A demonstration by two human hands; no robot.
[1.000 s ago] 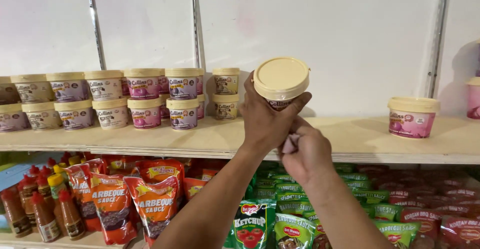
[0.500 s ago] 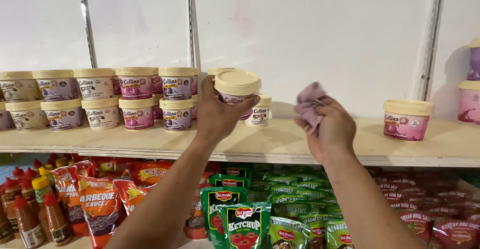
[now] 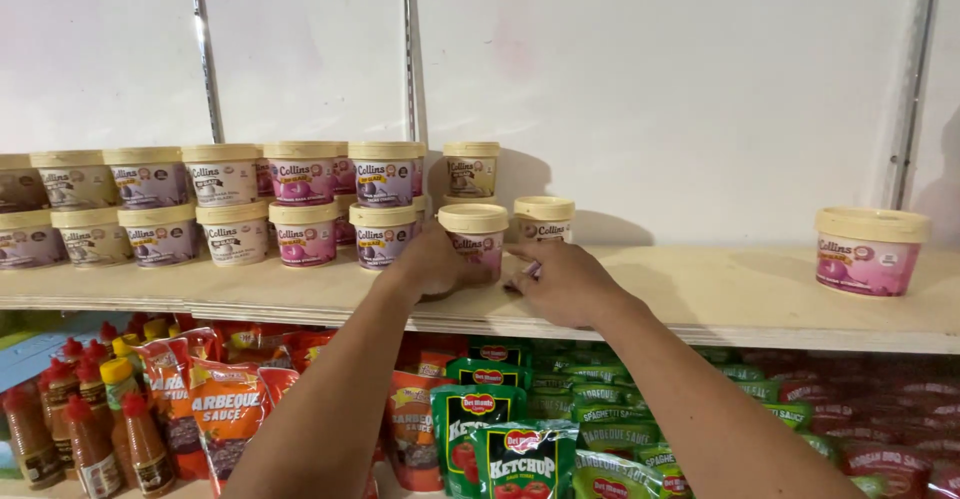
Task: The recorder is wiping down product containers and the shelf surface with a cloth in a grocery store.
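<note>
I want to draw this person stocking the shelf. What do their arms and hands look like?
Both arms are bare, with no sleeves showing anywhere in the picture. The left hand and right hand wear no gloves, and I can see no rings, watch or bracelet. No markings show on either forearm.

"Is the light good here?"

"Yes, it is bright and even. The tubs (image 3: pixel 300 199) throw soft shadows on the white wall (image 3: pixel 650 89)."

"Any blur?"

"Only a little, at the lower pouches (image 3: pixel 520 454) and bottles (image 3: pixel 90 429)."

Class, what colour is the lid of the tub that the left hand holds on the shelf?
Pale cream-yellow lid on the tub in the left hand; the head view shows it.
</note>
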